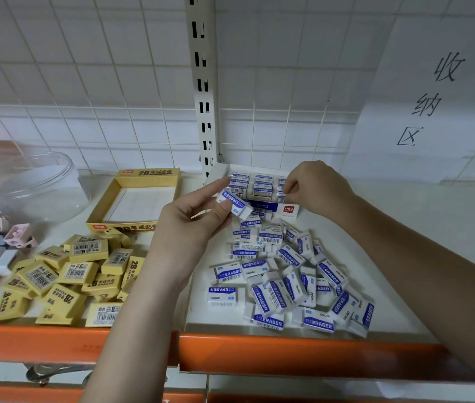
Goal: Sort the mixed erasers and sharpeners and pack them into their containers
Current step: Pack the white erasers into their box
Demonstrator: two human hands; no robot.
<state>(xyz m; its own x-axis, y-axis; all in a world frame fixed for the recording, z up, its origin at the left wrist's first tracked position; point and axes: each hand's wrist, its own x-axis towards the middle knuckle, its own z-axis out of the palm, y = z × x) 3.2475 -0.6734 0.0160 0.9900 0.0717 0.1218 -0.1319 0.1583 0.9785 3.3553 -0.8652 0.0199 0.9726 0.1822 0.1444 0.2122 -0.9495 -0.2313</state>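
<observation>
Head view showed white shelf (405, 228) with orange front edge, gridded back wall, left hand (189, 228) pinching a blue-white eraser (235, 203) beside the eraser box (285, 209), right hand (315, 187) fingers curled on erasers inside it.

A white wire grid (70, 82) covers the back wall. A white metal post (203, 82) with dark slots runs down the middle of the picture. At the upper right hangs a white paper sign (434, 97) with three black handwritten characters. An orange shelf edge (288, 354) crosses the bottom.
</observation>
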